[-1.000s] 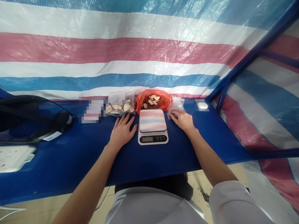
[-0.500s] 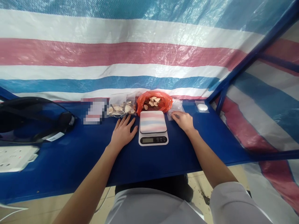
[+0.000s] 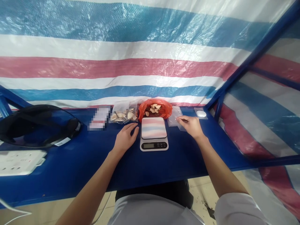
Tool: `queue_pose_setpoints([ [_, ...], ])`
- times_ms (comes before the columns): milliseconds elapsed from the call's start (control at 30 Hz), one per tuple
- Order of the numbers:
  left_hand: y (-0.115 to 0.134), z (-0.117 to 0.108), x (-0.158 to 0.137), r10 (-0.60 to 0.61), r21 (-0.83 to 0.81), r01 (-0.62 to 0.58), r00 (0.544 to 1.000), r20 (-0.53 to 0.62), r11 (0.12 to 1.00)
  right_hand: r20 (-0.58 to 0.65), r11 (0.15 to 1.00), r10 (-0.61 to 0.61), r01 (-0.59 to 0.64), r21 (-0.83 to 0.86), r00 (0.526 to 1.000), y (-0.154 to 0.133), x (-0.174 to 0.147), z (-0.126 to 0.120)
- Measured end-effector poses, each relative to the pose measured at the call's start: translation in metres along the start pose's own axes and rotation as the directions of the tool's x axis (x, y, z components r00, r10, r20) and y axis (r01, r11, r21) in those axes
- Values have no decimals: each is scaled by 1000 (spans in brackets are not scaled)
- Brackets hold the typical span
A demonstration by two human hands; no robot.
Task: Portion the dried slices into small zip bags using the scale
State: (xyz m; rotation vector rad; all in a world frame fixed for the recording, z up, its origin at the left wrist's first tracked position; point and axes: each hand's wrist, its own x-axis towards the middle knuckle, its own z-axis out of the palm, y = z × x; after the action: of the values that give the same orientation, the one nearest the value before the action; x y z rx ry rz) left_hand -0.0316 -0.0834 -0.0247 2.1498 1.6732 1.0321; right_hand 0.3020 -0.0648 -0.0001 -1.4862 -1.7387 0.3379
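A white digital kitchen scale [image 3: 154, 128] stands on the blue table with a bare, reflective plate. My left hand [image 3: 125, 137] rests on the tabletop just left of it, empty, with the thumb apart from the fingers. To the right of the scale, my right hand [image 3: 192, 125] pinches the edge of a clear plastic bag [image 3: 182, 127]. More flat clear bags [image 3: 173, 118] lie beside those fingertips. Behind the scale sits an open orange-red plastic bag [image 3: 166, 109] containing pale, dry slices [image 3: 155, 108]. Similar pieces fill clear bags [image 3: 124, 115] beyond my left hand.
A small clear packet with a white round item [image 3: 201, 113] lies at the back right. Leftward are a blurred-out object [image 3: 98, 118], a black headset-like device [image 3: 42, 125] and a white power strip [image 3: 21, 162]. Blue frame bars [image 3: 219, 106] and striped sheeting [image 3: 117, 67] enclose the table.
My right hand has moved a little rightward, drawing a clear bag's edge away from the others. My left hand has drawn its fingers in slightly. The view has tilted up.
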Motion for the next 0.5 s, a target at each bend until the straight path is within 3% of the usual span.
queue_pose_setpoints([
  [167, 20, -5, 18, -109, -379, 111, 994, 26, 919, 60, 964, -26, 9, 266, 998, -27, 1, -4],
  [333, 39, 3, 39, -194, -677, 308, 951, 242, 668, 169, 871, -71, -21, 490, 983, -56, 11, 12],
  [500, 47, 12, 56, -157, -773, 458, 886, 436, 439, 195, 770, -112, -38, 636, 974, -73, 25, 31],
])
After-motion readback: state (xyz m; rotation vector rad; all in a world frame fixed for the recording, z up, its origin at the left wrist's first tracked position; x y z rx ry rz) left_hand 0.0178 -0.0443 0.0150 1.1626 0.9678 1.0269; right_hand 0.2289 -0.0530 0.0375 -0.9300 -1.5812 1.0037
